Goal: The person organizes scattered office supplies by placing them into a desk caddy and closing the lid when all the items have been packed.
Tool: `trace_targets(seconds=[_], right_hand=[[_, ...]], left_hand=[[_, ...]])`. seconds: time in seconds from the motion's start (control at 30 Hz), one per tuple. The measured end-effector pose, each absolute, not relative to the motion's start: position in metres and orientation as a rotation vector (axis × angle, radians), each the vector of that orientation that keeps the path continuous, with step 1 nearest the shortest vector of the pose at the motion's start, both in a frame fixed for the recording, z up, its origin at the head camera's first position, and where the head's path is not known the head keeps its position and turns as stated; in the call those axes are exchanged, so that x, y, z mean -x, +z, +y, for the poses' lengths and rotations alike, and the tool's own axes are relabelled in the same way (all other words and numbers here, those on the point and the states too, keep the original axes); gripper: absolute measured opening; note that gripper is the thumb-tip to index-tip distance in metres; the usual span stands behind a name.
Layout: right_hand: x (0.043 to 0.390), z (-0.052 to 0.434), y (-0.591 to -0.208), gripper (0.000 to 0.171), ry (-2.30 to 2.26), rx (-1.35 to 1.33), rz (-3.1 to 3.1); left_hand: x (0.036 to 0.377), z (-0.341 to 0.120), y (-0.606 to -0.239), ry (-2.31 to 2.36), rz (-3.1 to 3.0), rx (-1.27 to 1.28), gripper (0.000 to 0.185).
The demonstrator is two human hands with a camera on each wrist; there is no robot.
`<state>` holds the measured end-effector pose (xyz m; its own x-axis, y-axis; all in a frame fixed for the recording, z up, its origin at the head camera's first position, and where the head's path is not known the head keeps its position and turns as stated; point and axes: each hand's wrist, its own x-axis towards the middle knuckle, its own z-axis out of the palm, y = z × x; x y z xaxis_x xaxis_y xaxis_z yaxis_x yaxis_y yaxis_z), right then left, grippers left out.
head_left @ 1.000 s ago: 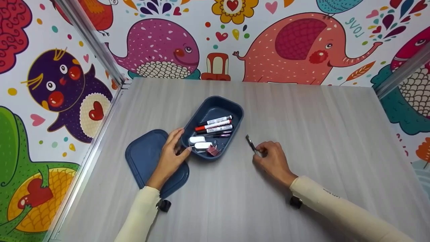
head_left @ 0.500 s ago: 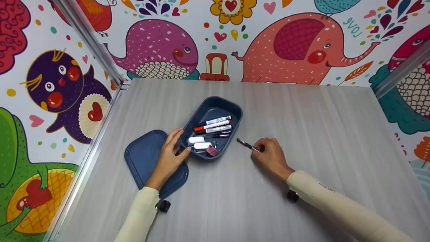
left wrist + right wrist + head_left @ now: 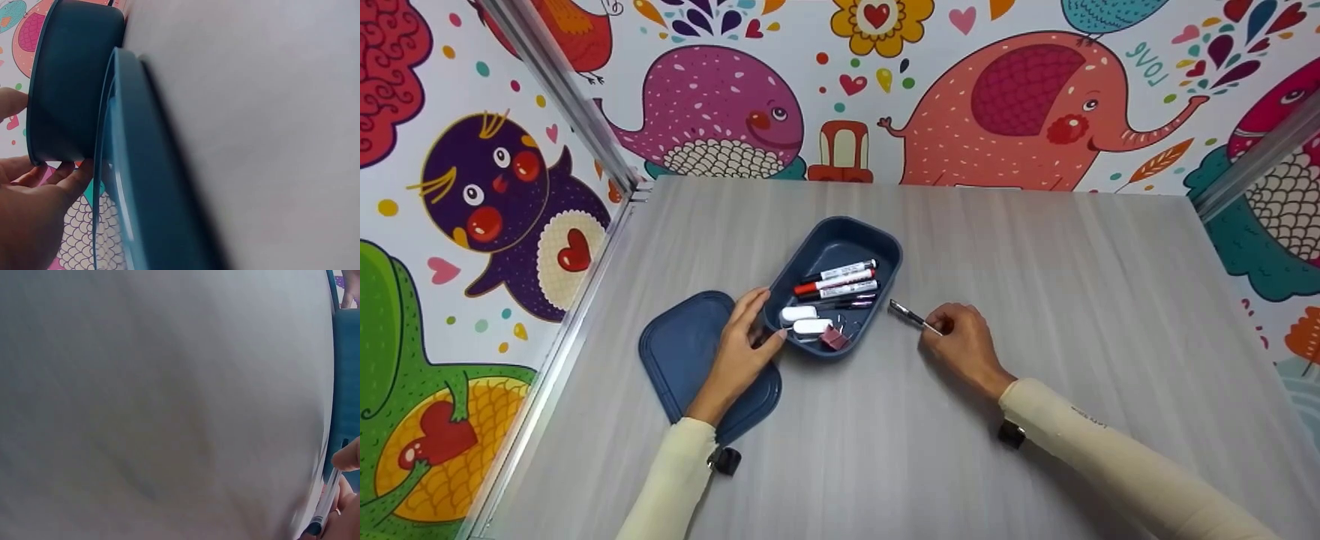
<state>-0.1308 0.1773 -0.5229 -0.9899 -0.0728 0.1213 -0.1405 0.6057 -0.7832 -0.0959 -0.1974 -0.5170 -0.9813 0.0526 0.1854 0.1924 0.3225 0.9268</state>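
Cartoon-animal walls around a grey table (image 3: 1035,300). Right hand (image 3: 964,349) pinches a pen (image 3: 911,319) just beside the blue tray (image 3: 885,247); left hand (image 3: 739,352) grips the tray's near end. I'd lift the tip over the rim and lay it parallel to the markers (image 3: 836,279).

Head view looks down; wrist views skim tabletop (sharing the box (image 3: 840,247)).

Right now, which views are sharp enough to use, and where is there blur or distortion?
Head view: evenly lit and sharp, pen and blue box clear. Left wrist view: very close, lid edge soft, left hand cut off. Right wrist view: mostly blurred grey table, pen only at the edge.
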Motion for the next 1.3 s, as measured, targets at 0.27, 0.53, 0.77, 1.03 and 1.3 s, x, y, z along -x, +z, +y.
trace_targets(seconds=[0.27, 0.53, 0.77, 1.03, 1.3], right_hand=[[0.132, 0.177, -0.52, 0.01, 1.479, -0.121, -2.662], [0.134, 0.176, -0.514, 0.01, 1.559, -0.044, -2.59], [0.137, 0.173, -0.51, 0.009, 1.629, -0.019, -2.533], [0.142, 0.166, -0.502, 0.011, 1.615, -0.083, -2.511], [0.15, 0.155, -0.495, 0.011, 1.613, -0.195, -2.509]], left_hand=[[0.095, -0.196, -0.518, -1.761, -2.457, 0.227, 0.072], [0.096, -0.196, -0.52, -1.772, -2.464, 0.217, 0.071], [0.097, -0.195, -0.518, -1.729, -2.492, 0.223, 0.07], [0.099, -0.195, -0.517, -1.737, -2.494, 0.232, 0.071], [0.097, -0.199, -0.516, -1.729, -2.491, 0.222, 0.072]])
